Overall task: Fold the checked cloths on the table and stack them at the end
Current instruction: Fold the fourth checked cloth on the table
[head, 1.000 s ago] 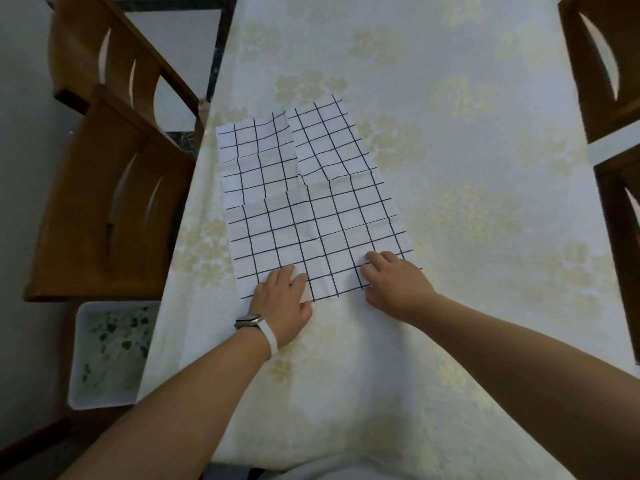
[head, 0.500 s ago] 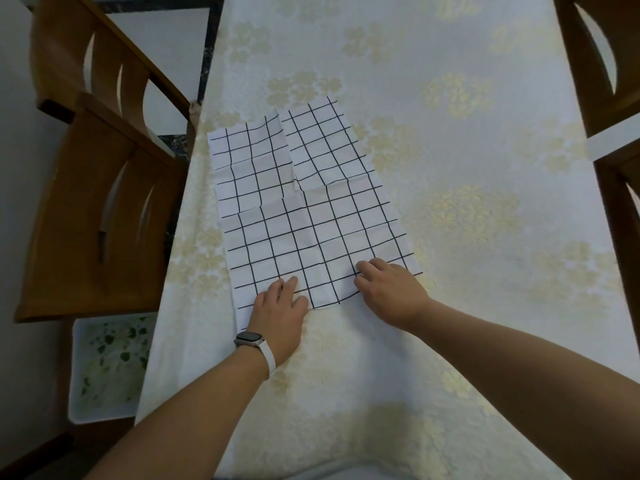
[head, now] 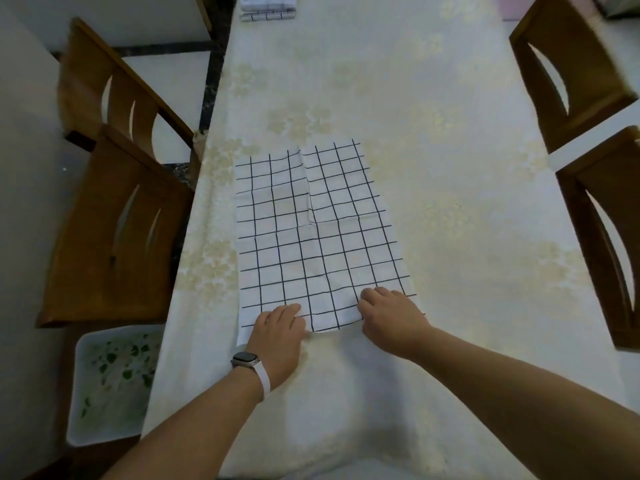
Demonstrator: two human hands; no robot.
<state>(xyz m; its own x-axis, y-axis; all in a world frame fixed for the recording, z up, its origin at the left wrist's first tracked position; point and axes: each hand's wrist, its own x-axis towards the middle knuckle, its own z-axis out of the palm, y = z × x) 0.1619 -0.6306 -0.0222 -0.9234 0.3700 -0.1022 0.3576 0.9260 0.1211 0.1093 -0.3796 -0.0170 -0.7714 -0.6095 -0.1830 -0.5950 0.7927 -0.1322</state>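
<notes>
A white checked cloth (head: 311,237) with black grid lines lies spread flat on the table (head: 467,209), creased down its middle. My left hand (head: 277,337), with a watch on its wrist, is at the cloth's near edge, fingers curled onto it. My right hand (head: 391,320) grips the near right corner. The edge between the two hands bows up slightly. A stack of folded checked cloths (head: 268,8) sits at the far end of the table, partly cut off by the frame's top.
Two wooden chairs (head: 114,209) stand along the table's left side and two more (head: 606,237) along the right. A white bin (head: 110,382) with a green leaf pattern sits on the floor at the near left. A cream floral tablecloth covers the table.
The far half of the cloth, split into two flaps before, now lies closed and flat. My fingers went from lying flat to curling on the near edge. The view tilted up, showing the folded stack.
</notes>
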